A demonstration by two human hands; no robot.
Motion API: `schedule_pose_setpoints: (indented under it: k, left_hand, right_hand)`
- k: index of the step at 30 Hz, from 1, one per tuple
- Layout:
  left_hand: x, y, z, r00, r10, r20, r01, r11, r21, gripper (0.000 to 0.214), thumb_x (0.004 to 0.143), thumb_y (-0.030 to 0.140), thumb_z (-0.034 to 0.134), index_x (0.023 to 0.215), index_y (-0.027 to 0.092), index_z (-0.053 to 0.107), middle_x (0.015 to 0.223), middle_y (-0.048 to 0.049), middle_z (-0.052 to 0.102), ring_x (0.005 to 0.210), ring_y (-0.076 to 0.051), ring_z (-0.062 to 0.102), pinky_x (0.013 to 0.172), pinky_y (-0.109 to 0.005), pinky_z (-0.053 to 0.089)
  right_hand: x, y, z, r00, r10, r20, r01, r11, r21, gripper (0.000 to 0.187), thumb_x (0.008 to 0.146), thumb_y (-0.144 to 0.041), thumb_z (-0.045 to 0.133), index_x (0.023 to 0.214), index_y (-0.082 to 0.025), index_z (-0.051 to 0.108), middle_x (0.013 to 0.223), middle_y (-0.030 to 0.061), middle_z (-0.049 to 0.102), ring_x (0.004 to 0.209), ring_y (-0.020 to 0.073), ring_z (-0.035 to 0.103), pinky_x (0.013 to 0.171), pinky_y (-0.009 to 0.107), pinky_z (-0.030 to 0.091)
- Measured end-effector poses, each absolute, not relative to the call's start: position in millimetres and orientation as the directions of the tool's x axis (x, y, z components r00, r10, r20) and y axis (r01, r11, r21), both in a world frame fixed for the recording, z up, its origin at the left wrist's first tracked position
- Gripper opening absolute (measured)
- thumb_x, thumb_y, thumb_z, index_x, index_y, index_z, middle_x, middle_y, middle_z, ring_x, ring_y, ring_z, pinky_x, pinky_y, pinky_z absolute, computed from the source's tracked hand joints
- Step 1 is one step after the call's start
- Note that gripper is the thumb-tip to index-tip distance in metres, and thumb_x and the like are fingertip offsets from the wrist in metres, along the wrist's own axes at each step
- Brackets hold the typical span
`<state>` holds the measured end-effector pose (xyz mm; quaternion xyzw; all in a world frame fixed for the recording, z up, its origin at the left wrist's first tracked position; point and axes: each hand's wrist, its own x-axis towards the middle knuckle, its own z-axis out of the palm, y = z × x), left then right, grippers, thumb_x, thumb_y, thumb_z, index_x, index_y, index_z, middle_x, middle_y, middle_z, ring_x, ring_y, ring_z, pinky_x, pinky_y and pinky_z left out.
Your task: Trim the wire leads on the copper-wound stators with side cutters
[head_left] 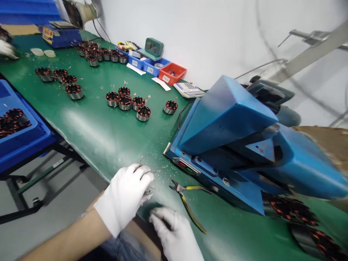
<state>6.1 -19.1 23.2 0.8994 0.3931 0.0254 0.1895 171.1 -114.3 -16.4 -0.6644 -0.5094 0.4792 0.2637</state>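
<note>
My left hand (133,188), in a white glove, is closed over a motor stator at the front edge of the green table. The fingers hide its body; thin wire leads (141,160) stick out above and beside them. Lower and to the right, my gloved right hand (174,230) has curled fingers close to the edge, and whatever is in them, if anything, cannot be made out. Beside it on the tabletop lie cutting pliers (190,206) with yellow-green handles, jaws pointing left. Small copper-coloured clippings are scattered near the pliers and my left hand.
A blue machine (217,145) stands at right, with blurred stators (293,210) beside it. More wound stators (125,102) stand in groups across the table (95,127). Small bins (172,72) and a calculator (189,89) line the wall. A blue crate (24,141) holds stators. Another person's gloved hand (7,50) shows far left.
</note>
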Motion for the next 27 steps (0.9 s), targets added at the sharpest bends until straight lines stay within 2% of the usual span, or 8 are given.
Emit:
schedule_pose_setpoints:
  k: [4,7,12,16,18,21,24,27]
  left_hand:
    - [-2,-18,28,0.746,0.65,-0.144,0.662,-0.699,0.271,0.061,0.078,0.025,0.069,0.134,0.017,0.044,0.145,-0.0142,0.043,0.129,-0.038,0.041,0.098,-0.051,0.046]
    - [-5,-16,32,0.773,0.6,-0.208,0.634,-0.748,0.197,0.057,0.082,0.008,0.056,0.137,0.015,0.043,0.146,-0.0143,0.043,0.129,-0.033,0.044,0.099,-0.045,0.047]
    - [-3,-14,34,0.745,0.631,-0.214,0.663,-0.735,0.141,0.055,0.083,-0.002,0.044,0.135,0.019,0.046,0.14,-0.0102,0.051,0.119,-0.027,0.055,0.093,-0.039,0.053]
    - [-3,-14,34,0.746,0.634,-0.206,0.665,-0.73,0.16,0.053,0.083,-0.002,0.046,0.132,0.018,0.049,0.138,-0.0098,0.053,0.116,-0.027,0.057,0.091,-0.04,0.054]
    - [-3,-14,34,0.744,0.638,-0.198,0.668,-0.719,0.192,0.051,0.084,0.0,0.048,0.132,0.018,0.048,0.137,-0.0093,0.053,0.116,-0.026,0.057,0.091,-0.038,0.053]
    - [-3,-16,33,0.736,0.655,-0.173,0.676,-0.7,0.229,0.05,0.085,0.006,0.054,0.132,0.022,0.047,0.135,-0.008,0.054,0.11,-0.025,0.059,0.088,-0.036,0.054]
    - [-3,-19,29,0.727,0.677,-0.117,0.683,-0.696,0.221,0.05,0.086,0.012,0.059,0.133,0.024,0.045,0.13,-0.0087,0.057,0.107,-0.026,0.06,0.085,-0.037,0.054]
    - [-5,-21,23,0.743,0.666,-0.057,0.661,-0.718,0.22,0.05,0.086,0.015,0.06,0.133,0.018,0.044,0.126,-0.0112,0.059,0.106,-0.026,0.059,0.087,-0.038,0.053]
  right_hand:
    - [169,-116,-36,0.302,0.837,-0.456,-0.165,-0.425,-0.89,0.039,0.066,-0.042,0.077,0.099,-0.022,0.068,0.093,0.0101,0.073,0.064,0.0211,0.065,0.051,0.029,0.049]
    - [150,-105,-40,0.207,0.829,-0.52,-0.498,-0.368,-0.785,0.057,0.057,-0.034,0.085,0.107,-0.023,0.062,0.097,0.011,0.073,0.06,0.0208,0.067,0.042,0.026,0.047]
    - [128,-86,-24,0.098,0.814,-0.573,-0.658,-0.379,-0.651,0.051,0.056,-0.027,0.087,0.1,-0.017,0.063,0.062,0.0028,0.07,0.042,0.0152,0.06,0.036,0.021,0.04]
    - [149,-86,-12,0.248,0.804,-0.541,-0.748,-0.196,-0.634,0.045,0.057,-0.031,0.087,0.096,-0.022,0.065,0.073,-0.0016,0.069,0.048,0.0071,0.055,0.044,0.016,0.043]
    - [159,-91,-13,0.41,0.775,-0.482,-0.666,-0.108,-0.739,0.041,0.063,-0.03,0.084,0.099,-0.025,0.066,0.081,-0.0011,0.07,0.061,0.0102,0.061,0.056,0.02,0.05]
    - [161,-99,-23,0.505,0.8,-0.324,-0.223,-0.242,-0.944,0.041,0.068,-0.03,0.078,0.107,-0.024,0.065,0.103,0.0066,0.071,0.084,0.0208,0.067,0.076,0.034,0.054]
    - [152,-100,-26,0.347,0.919,-0.185,0.305,-0.297,-0.905,0.038,0.077,-0.033,0.067,0.114,-0.025,0.065,0.113,0.0098,0.069,0.099,0.0272,0.064,0.088,0.042,0.05]
    - [145,-92,-19,0.241,0.97,-0.016,0.586,-0.159,-0.794,0.025,0.085,-0.034,0.053,0.104,-0.026,0.069,0.094,0.0066,0.072,0.081,0.0236,0.065,0.076,0.036,0.05]
